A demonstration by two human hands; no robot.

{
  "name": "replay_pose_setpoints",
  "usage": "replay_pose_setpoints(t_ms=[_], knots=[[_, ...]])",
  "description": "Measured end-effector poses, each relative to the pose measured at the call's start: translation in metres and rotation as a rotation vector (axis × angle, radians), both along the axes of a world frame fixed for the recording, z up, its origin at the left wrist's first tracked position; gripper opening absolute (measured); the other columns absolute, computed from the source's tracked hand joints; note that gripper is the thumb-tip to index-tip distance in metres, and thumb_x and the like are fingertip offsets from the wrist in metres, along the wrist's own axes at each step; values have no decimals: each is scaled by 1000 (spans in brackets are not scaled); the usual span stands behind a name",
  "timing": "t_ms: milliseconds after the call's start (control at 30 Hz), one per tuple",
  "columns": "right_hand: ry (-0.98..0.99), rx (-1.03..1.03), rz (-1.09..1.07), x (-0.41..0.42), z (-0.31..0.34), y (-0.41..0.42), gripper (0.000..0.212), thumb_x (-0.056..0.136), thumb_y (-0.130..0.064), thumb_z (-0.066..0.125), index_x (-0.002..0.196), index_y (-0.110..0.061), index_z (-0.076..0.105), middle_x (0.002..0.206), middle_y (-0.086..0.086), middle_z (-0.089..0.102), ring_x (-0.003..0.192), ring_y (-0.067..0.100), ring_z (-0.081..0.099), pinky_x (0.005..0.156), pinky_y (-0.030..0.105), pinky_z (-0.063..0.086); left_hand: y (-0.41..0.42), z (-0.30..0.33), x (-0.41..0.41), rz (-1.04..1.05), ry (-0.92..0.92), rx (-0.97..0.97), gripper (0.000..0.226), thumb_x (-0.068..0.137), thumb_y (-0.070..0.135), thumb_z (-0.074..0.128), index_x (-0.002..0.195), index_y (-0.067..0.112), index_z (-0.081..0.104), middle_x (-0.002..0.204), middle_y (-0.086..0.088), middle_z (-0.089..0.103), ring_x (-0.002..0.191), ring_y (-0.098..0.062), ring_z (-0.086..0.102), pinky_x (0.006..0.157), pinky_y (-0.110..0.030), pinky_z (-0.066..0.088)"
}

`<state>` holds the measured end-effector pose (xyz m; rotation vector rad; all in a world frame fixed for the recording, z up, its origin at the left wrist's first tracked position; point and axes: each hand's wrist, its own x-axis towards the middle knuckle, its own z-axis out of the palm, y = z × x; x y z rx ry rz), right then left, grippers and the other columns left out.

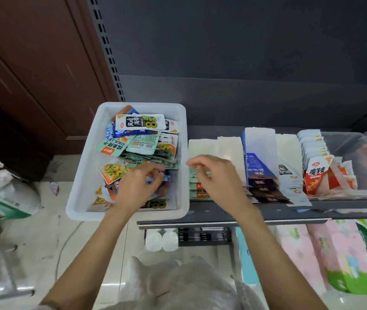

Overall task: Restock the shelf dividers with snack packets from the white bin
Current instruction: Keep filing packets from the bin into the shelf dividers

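Note:
The white bin (88,153) sits at the left end of the dark shelf (222,211), filled with several mixed snack packets (140,144). My left hand (136,186) reaches into the bin, and its fingertips curl round a small blue packet (158,178). My right hand (219,175) hovers with loosely curled fingers over a stack of green packets (197,191) in the leftmost divider; nothing shows in its grasp. Further right stand rows of blue packets (259,173), white packets (290,175) and red-and-white packets (316,175).
Clear plastic dividers (343,146) hold orange packets at the far right. Below the shelf edge are white bottles (162,240) and pink and green packs (343,253). A thin plastic bag (178,285) lies under my arms. Sacks (3,193) sit on the floor at left.

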<state>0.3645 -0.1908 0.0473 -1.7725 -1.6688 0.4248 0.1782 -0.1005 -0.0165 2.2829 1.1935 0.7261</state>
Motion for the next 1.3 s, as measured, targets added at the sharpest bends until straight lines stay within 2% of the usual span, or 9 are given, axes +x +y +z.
replay_pose_setpoints(t_ms=[167,400,533,667,767,867,1033,1167,1300], knots=[[-449,-229,232,-75,-48,64,26,90,-12,57,115,-14,61,107,7,66,95,25,63,75,34,50,24,-18,-52,219,515,-216,46,84,31,65,127,18,56,125,-9,57,115,-31,49,90,-39,44],[-743,-346,261,-99,-71,94,39,84,-5,61,122,-6,50,108,11,61,97,28,62,74,35,48,27,-25,-56,196,541,-297,39,88,38,59,124,24,58,128,-4,52,117,-25,46,91,-36,43],[-532,-193,136,-89,-66,79,24,89,-6,51,110,-11,62,105,7,67,90,27,66,73,35,52,22,-12,-40,354,72,-654,47,95,50,39,98,11,66,96,-11,70,89,-27,65,80,-35,51],[-344,22,63,-84,-68,47,17,72,-5,70,82,-19,70,79,-3,70,66,19,66,52,27,50,14,-7,-19,419,-388,-1100,40,91,46,53,94,8,63,82,-10,71,62,-18,69,64,-32,59],[-242,67,122,-81,-70,24,15,71,-9,71,79,-21,70,73,-5,68,62,17,64,45,25,48,13,-13,-16,388,-361,-1092,22,87,21,66,95,1,60,81,-12,65,62,-17,64,65,-29,59],[-100,21,159,-71,-64,12,9,78,-21,70,87,-24,70,80,-10,67,70,9,62,55,24,50,10,-10,-21,310,-252,-1050,39,80,18,73,111,1,57,95,-19,67,76,-21,65,68,-29,58],[95,-55,124,-46,-41,11,41,88,-56,50,114,-26,62,108,-12,63,92,-2,54,72,14,45,3,29,-37,238,-305,-916,33,84,8,67,112,23,55,90,-3,69,69,-3,67,54,-13,51],[282,-93,30,-27,-21,17,42,88,-46,51,126,-28,51,120,-11,55,103,-1,53,72,13,47,-3,57,-44,74,-372,-805,43,83,10,67,120,28,52,92,1,72,85,-12,70,72,-28,57],[589,-89,-78,-5,-2,22,42,90,-25,61,126,-31,42,117,-16,53,92,-13,56,67,5,46,0,69,-27,-96,-345,-657,42,82,9,68,115,32,55,95,2,73,90,-16,69,80,-36,56]])
